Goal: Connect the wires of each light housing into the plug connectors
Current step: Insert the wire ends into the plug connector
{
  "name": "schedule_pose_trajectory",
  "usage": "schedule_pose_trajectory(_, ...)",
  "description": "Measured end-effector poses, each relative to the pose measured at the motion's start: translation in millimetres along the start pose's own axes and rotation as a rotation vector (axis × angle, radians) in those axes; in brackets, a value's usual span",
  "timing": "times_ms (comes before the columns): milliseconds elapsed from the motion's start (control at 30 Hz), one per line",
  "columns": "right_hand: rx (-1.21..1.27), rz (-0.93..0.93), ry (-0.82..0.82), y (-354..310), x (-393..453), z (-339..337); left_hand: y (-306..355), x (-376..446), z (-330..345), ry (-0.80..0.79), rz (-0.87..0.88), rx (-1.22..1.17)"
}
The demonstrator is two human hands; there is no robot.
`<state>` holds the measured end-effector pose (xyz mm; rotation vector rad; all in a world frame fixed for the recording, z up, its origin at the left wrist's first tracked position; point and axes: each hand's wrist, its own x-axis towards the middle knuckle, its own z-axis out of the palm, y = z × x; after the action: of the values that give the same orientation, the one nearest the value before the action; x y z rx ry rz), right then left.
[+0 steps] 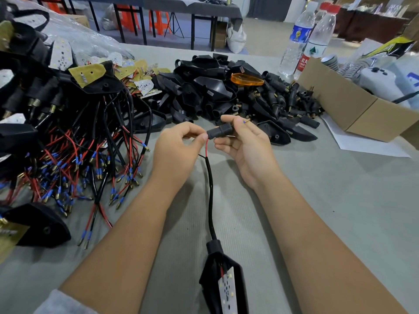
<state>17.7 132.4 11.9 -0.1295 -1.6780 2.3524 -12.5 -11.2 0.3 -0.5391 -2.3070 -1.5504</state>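
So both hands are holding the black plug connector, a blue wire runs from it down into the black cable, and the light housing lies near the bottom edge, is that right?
Not quite. The head view shows the wire from the plug connector is red, not blue. The rest holds: the left hand and right hand hold the connector, the wire runs down into the black cable, and the light housing lies near the bottom edge.

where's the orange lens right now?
In the head view, the orange lens lies on top of the pile of black housings at the far side of the table, right of centre, just left of the water bottles.
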Motion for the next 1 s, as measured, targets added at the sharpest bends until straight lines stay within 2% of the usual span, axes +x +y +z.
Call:
schedule_pose_trajectory(200, 0.109, 0.022, 0.02, -2.9, -0.3, -3.3, -0.4, 1.0, 1.5, 0.072, -0.094, -0.016)
schedule_pose_trajectory(400, 0.046, -0.004, -0.041, 0.5, -1.6, 1.6, 0.3, 0.7, -0.3, 0.081, -0.056, 0.001)
schedule_pose_trajectory(767, 0.107, -0.025, 0.031, 5.4, 3.7, 0.5, 2.8, -0.9, 4.4, 0.055, -0.093, 0.015)
schedule_pose_trajectory(1000, 0.082, -0.023, -0.001, 6.1, 3.8, 0.8, -3.8, 2.1, 6.1, 0.036, -0.022, 0.096)
